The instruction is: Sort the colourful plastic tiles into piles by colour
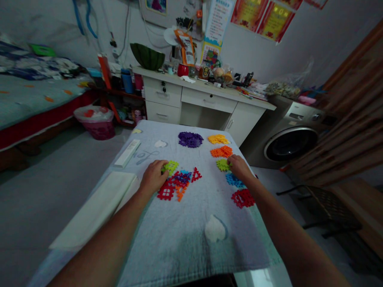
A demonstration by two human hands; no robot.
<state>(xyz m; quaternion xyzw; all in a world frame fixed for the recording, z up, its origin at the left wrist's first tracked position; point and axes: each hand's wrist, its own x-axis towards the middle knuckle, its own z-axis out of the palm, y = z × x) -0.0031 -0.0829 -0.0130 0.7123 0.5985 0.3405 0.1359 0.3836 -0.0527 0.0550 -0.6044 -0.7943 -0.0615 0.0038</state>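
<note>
My left hand is closed, thumb and fingers at the edge of a yellow-green interlocking building piece on the cloth. Right beside it lies a mixed group of pieces: red squares, an orange triangle and some blue ones. A red triangle sits slightly apart to the right. My right hand has its fingers curled together at the right edge of a yellow-green pile; its grip is partly hidden. Blue pieces and red pieces lie nearer me, beside my right forearm.
Purple, yellow and orange piles lie farther back on the cloth-covered table. A long white box and a folded pale sheet are along the left edge. Behind stand a white desk and a washing machine.
</note>
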